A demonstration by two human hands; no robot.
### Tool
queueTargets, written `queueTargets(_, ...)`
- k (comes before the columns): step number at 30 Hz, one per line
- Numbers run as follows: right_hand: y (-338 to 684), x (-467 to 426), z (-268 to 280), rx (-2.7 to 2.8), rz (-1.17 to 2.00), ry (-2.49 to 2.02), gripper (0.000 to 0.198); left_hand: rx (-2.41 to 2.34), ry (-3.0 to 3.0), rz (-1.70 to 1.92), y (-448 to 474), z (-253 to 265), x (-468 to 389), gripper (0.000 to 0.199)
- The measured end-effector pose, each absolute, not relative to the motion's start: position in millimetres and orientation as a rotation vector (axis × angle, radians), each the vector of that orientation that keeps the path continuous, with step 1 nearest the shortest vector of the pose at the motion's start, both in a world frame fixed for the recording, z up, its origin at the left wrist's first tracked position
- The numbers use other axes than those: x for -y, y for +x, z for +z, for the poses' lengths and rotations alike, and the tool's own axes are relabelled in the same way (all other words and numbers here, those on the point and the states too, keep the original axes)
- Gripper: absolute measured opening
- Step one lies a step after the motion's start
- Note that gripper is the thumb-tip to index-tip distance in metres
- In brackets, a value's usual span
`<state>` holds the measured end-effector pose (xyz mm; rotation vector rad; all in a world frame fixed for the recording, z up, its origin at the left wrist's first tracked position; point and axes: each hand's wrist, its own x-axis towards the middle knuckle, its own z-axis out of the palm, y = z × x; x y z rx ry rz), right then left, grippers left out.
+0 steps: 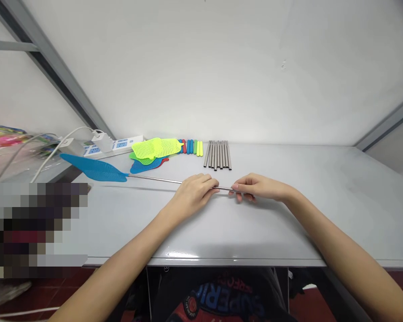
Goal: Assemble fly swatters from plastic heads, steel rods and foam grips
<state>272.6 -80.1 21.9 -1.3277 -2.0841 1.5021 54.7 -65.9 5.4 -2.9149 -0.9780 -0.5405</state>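
Note:
A fly swatter (156, 179) with a blue leaf-shaped head and a thin metal rod lies across in front of me, its head to the left. My left hand (196, 190) is closed around the middle of the rod. Near the rod's right end, my right hand (251, 186) pinches it between thumb and fingers. The very tip is hidden behind the right fingers. Beyond my hands, several metal tubes (218, 155) lie side by side on the grey table (201, 232).
Left of the tubes is a row of coloured handles (190, 146). Yellow-green swatter heads (156, 150) overlap blue ones (147, 166) further left. A power strip (121, 144) with plugs and white cables stands at the back left, near plastic-wrapped items (16, 152).

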Motion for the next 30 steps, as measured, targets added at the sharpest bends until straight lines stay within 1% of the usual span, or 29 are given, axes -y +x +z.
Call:
queueTargets(5, 265.6, 83.4, 20.4, 2.124, 1.406, -1.293, 0.035, 0.948, -2.855, -0.543, 59.7, 1.8, 69.5, 0.019)
queueTargets(9, 261.1, 84.3, 15.8, 2.109, 1.388, -1.280, 0.031, 0.889, -2.862, -0.512, 66.5, -4.7, 74.2, 0.026)
queueTargets(12, 259.8, 83.8, 12.8, 2.126, 1.405, -1.274, 0.028, 0.883, -2.942, -0.498, 69.5, -8.2, 76.4, 0.025)
queueTargets(16, 259.4, 83.6, 10.2, 2.117, 1.450, -1.266, 0.031, 0.917, -2.971, -0.482, 70.1, -8.6, 77.6, 0.019)
queueTargets(19, 258.6, 84.7, 8.8, 2.044, 1.567, -1.220, 0.035, 0.909, -2.957, -0.415, 69.9, -7.4, 78.7, 0.014)
queueTargets(21, 257.8, 85.4, 8.4, 2.045, 1.583, -1.210, 0.038, 0.906, -2.950, -0.363, 69.6, -6.6, 78.5, 0.013)
queueTargets(26, 254.4, 85.9, 9.4, 2.162, 1.329, -1.173, 0.038, 0.896, -2.909, -0.284, 65.8, -2.6, 71.4, 0.013)
queueTargets(30, 252.3, 86.5, 10.8, 2.162, 1.279, -1.133, 0.037, 0.869, -2.889, -0.282, 61.7, 3.0, 66.0, 0.012)
